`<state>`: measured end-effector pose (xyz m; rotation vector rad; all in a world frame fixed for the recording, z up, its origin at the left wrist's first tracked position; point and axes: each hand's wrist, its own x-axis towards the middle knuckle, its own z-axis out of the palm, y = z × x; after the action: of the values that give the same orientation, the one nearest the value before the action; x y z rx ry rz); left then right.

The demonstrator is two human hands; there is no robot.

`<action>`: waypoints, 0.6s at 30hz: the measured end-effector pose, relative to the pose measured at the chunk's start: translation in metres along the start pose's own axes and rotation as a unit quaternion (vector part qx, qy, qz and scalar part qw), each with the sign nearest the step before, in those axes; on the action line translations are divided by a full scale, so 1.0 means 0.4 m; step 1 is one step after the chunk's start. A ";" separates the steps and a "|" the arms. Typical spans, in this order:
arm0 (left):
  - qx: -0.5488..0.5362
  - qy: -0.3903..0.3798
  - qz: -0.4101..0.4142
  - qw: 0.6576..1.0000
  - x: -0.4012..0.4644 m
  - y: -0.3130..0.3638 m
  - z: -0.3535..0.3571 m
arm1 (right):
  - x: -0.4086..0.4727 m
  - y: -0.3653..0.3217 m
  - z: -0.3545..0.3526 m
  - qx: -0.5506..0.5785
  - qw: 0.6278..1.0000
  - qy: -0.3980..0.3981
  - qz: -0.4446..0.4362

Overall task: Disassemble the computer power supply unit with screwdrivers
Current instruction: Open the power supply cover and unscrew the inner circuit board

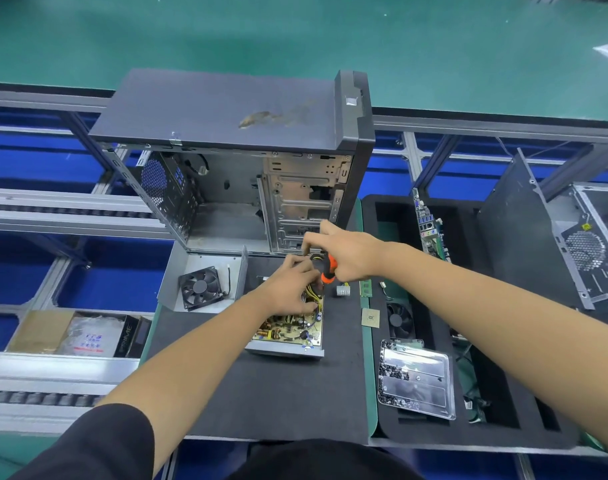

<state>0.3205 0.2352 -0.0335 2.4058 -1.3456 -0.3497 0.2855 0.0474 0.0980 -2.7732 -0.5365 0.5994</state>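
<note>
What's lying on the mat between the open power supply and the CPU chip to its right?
Head view: the black mat is bare between the power supply and the CPU chip. The white connector and green RAM stick lie farther back.

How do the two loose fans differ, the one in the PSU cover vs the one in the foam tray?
The cover fan lies fully in view inside the grey metal cover, left of the mat. The tray fan sits in the black foam tray on the right, partly hidden by the right forearm. Both are black, square-framed.
</note>
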 end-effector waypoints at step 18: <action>0.159 -0.062 -0.170 0.970 0.027 0.125 0.024 | 0.010 -0.024 0.007 -0.124 0.992 0.012 -0.020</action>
<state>0.2841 0.2003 -0.0215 2.9386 -1.1014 -0.4040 0.2850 0.0580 0.0973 -2.9878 -0.7024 0.5220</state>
